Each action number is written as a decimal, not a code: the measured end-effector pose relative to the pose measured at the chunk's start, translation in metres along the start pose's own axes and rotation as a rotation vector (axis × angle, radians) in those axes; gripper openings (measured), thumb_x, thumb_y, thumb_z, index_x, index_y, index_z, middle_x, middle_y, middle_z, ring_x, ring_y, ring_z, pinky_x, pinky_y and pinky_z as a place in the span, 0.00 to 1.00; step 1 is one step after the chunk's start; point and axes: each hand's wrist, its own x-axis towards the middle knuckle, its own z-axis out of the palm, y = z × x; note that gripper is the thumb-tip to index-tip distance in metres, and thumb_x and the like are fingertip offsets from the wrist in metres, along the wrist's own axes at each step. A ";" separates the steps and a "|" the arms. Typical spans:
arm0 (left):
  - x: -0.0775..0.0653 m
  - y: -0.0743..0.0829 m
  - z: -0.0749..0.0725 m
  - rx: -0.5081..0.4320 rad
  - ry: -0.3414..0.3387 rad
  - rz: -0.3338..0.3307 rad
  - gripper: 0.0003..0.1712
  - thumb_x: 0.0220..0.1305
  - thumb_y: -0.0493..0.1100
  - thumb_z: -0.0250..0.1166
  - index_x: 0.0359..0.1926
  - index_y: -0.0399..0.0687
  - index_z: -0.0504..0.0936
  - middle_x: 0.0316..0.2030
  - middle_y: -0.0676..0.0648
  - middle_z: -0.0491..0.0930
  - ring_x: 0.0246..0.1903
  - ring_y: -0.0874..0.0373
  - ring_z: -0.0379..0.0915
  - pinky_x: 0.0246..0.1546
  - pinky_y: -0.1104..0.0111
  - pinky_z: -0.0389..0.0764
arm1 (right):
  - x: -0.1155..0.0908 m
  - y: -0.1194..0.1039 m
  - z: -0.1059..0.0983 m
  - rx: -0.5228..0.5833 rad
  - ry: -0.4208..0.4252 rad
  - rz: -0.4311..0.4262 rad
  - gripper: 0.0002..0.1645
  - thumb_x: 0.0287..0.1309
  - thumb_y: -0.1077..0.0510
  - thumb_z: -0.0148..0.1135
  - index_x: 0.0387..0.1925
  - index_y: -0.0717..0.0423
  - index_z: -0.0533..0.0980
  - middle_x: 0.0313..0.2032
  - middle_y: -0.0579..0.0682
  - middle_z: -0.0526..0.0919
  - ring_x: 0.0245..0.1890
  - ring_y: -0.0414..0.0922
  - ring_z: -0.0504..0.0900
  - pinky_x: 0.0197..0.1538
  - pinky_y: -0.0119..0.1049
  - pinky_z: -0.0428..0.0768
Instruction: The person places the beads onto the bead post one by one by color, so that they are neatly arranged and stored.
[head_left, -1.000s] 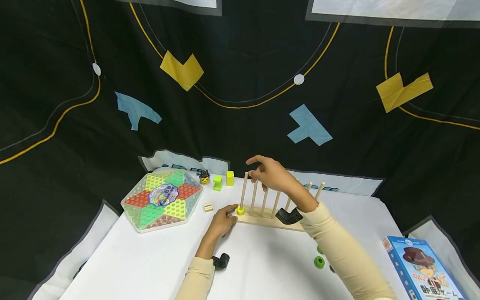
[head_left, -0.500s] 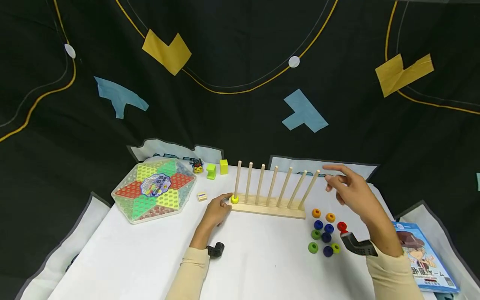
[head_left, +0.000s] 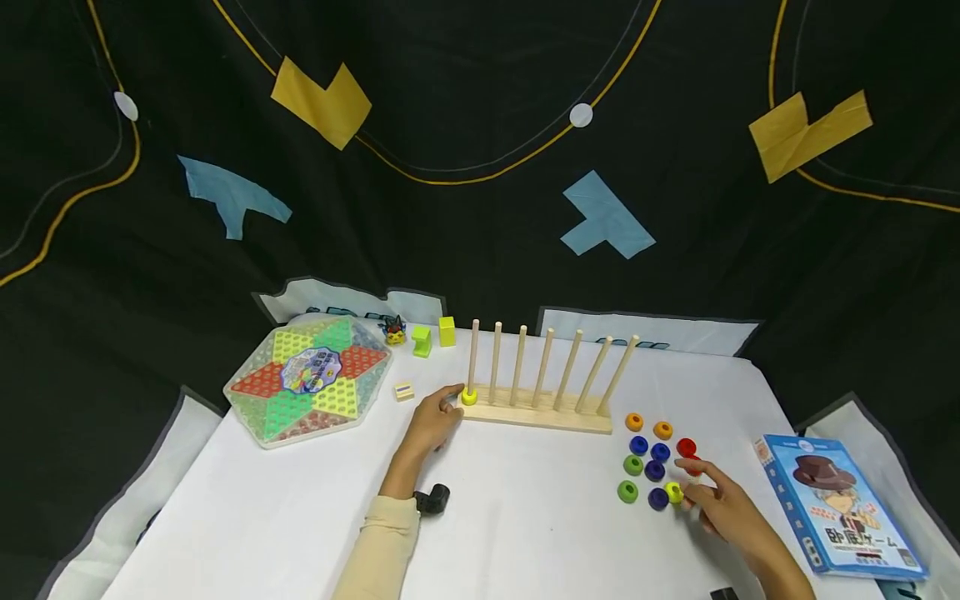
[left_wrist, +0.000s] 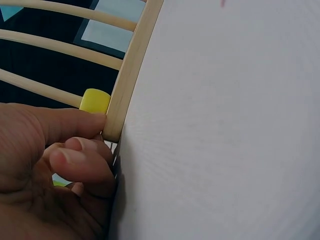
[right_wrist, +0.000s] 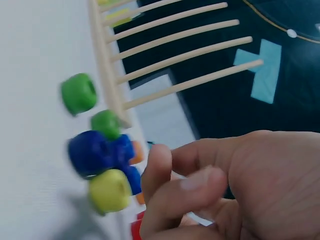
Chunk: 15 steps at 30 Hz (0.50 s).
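Note:
A wooden peg stand [head_left: 536,419] with a row of upright pegs stands near the back of the white table. One yellow bead [head_left: 468,397] sits at the bottom of its leftmost peg. My left hand [head_left: 432,423] holds the stand's left end, fingertips against the base beside that bead. My right hand [head_left: 723,510] hovers, holding nothing, over loose beads right of the stand. Nearest its fingers are a loose yellow bead [right_wrist: 110,191] and red beads [head_left: 686,448]. Blue beads [head_left: 655,471], green beads [head_left: 628,492] and orange beads [head_left: 634,422] lie close by.
A hexagonal Chinese checkers board [head_left: 300,383] lies at left. A small figure [head_left: 393,330], green blocks [head_left: 422,342] and a small striped block [head_left: 404,392] sit between it and the stand. A blue game box [head_left: 840,504] lies at right, before a dark curtain [head_left: 465,250].
My right hand has left the pegs, moving right and down toward the loose beads. My left hand stays at the stand's left end. The head view has shifted slightly.

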 end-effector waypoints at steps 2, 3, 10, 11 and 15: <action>-0.001 0.000 0.000 0.003 0.011 -0.001 0.27 0.62 0.34 0.60 0.62 0.52 0.74 0.25 0.48 0.66 0.08 0.62 0.56 0.07 0.72 0.62 | 0.003 0.005 0.005 -0.028 0.007 -0.006 0.28 0.64 0.57 0.51 0.65 0.54 0.63 0.27 0.51 0.78 0.16 0.43 0.66 0.19 0.31 0.66; -0.001 0.001 0.000 -0.001 0.014 -0.003 0.27 0.62 0.35 0.60 0.62 0.52 0.75 0.25 0.48 0.66 0.08 0.62 0.56 0.07 0.72 0.62 | 0.005 0.007 0.008 -0.039 0.009 -0.011 0.28 0.63 0.58 0.51 0.65 0.55 0.64 0.26 0.50 0.77 0.16 0.43 0.65 0.19 0.31 0.66; -0.002 0.001 0.000 -0.014 0.013 -0.002 0.27 0.61 0.34 0.61 0.62 0.52 0.75 0.25 0.49 0.66 0.08 0.63 0.56 0.06 0.73 0.62 | 0.012 0.017 0.021 -0.119 0.029 0.017 0.27 0.60 0.60 0.53 0.61 0.58 0.66 0.23 0.50 0.76 0.15 0.44 0.68 0.20 0.33 0.69; -0.001 0.001 0.000 -0.015 0.011 -0.005 0.27 0.61 0.34 0.61 0.62 0.52 0.75 0.25 0.49 0.66 0.08 0.63 0.55 0.07 0.73 0.61 | 0.013 0.018 0.022 -0.120 0.029 0.022 0.26 0.60 0.60 0.53 0.61 0.58 0.66 0.24 0.50 0.77 0.15 0.45 0.69 0.20 0.33 0.70; -0.001 0.000 -0.001 -0.019 0.003 0.005 0.27 0.62 0.34 0.60 0.62 0.51 0.74 0.25 0.49 0.67 0.08 0.63 0.55 0.06 0.73 0.61 | 0.013 0.018 0.023 -0.117 0.028 0.030 0.25 0.62 0.59 0.53 0.61 0.60 0.64 0.25 0.50 0.78 0.16 0.45 0.71 0.21 0.34 0.72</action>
